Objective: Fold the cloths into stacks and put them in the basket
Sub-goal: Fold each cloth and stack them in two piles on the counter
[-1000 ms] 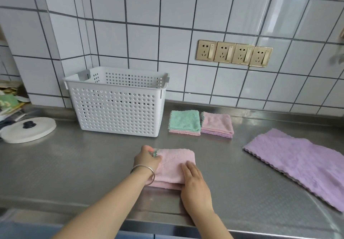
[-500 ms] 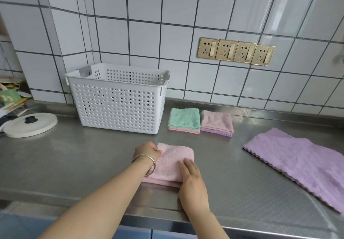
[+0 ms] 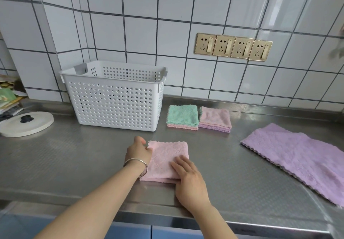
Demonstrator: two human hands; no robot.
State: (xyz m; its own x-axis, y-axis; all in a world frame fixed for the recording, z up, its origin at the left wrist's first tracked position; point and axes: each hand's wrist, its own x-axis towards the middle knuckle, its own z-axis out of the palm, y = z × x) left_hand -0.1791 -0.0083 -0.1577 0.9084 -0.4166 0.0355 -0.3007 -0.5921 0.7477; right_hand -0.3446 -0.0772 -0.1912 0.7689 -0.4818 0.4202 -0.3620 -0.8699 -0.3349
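Pink cloth (image 3: 168, 161): folded into a small square with doubled layers showing along its near edge; it lies on the steel counter (image 3: 55, 164) in front of the person, near the front edge, apart from the other cloths.
Left hand (image 3: 138, 150): at the square's far left corner, fingers curled so that they seem to pinch or steady that corner; the fingertips are hidden behind the hand, so the exact hold cannot be told. A metal bangle (image 3: 136, 165) sits on the wrist.
Right hand (image 3: 188, 181): flat, fingers straight and together, pressing the near right part of the square down; it grips nothing.
Finished stacks: a green-topped stack (image 3: 182, 117) and a pink-and-lilac stack (image 3: 215, 119) sit side by side, just to the right of the basket (image 3: 115, 104).
Basket state: white and perforated, standing against the tiled wall; whatever is inside it cannot be seen from this angle.
Lilac cloth (image 3: 297, 159): lies spread and unfolded well to the right.
Step in hand: judged to be the smoothing of the last fold on the pink square.
Next move: likely calls for lifting the square with its layers held together and setting it squarely on a stack, then turning to the lilac cloth.
Still to do: the stacks are not yet in the basket.
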